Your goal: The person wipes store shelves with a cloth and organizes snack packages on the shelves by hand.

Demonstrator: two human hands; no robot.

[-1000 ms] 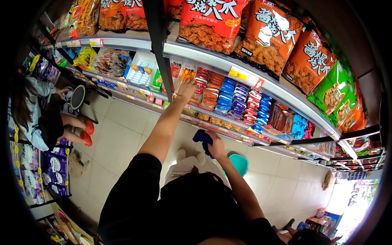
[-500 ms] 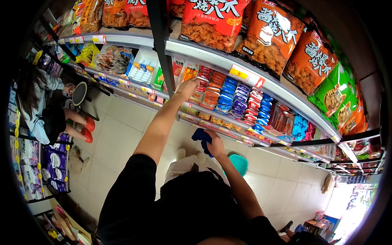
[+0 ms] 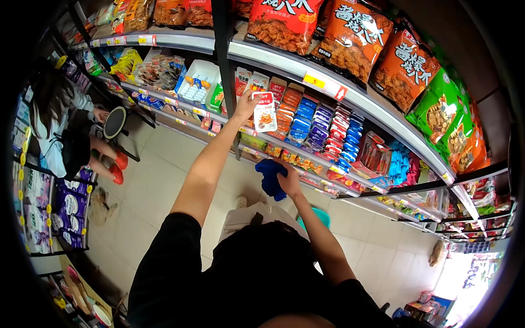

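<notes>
My left hand (image 3: pixel 244 105) is closed on the edge of a white and red snack packet (image 3: pixel 265 115), held up in front of the shelf. A blue cloth (image 3: pixel 269 179) hangs bunched in my right hand (image 3: pixel 290 181), lower down and away from the shelf edge. Behind the packet, rows of small snack packets stand in boxes: orange ones (image 3: pixel 285 120), blue ones (image 3: pixel 301 123) and purple ones (image 3: pixel 320 127). To the left of them is a white tray (image 3: pixel 201 74) with small items in it.
Large snack bags (image 3: pixel 350 41) fill the upper shelf, with a price-tag rail (image 3: pixel 281 64) along its edge. A dark shelf post (image 3: pixel 224 60) stands near my left hand. On the floor is a teal basin (image 3: pixel 320 218). At left a person (image 3: pixel 52 117) is beside a round stool (image 3: pixel 115 122).
My left hand has drawn a white and red packet out from the shelf and now holds it up. My right hand has risen slightly with the blue cloth, which hangs more spread.
</notes>
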